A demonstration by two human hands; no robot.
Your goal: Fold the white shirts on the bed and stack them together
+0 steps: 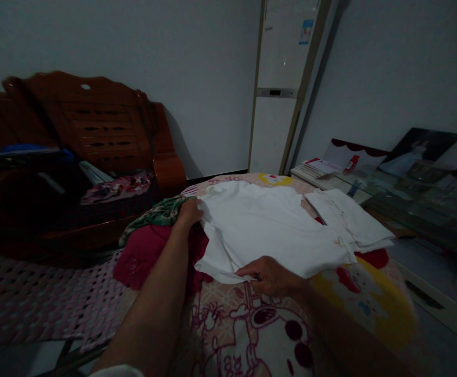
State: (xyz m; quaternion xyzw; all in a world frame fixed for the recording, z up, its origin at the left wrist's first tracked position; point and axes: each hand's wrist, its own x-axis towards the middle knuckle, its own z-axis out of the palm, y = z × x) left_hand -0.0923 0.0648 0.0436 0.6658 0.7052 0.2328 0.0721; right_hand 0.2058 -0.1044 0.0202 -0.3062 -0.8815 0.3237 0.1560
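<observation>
A white shirt [260, 225] lies spread over a patterned cloth [228, 314]. My left hand [191, 211] is closed on the shirt's far left edge, its fingertips partly hidden by the fabric. Along the near edge, my right hand [270, 275] pinches the hem between thumb and fingers. Beside the left forearm are a crimson garment [144, 254] and a green patterned garment [161, 214]. A folded white garment [350, 217] rests at the right, touching the shirt's right end.
A wooden bench [106, 125] with clothes on it stands at the left, near a woven pink seat [47, 293]. Behind is a tall white cabinet-like appliance [278, 125]. At the right stands a glass-topped cabinet [421, 183] with papers [317, 167] and a photo [421, 149].
</observation>
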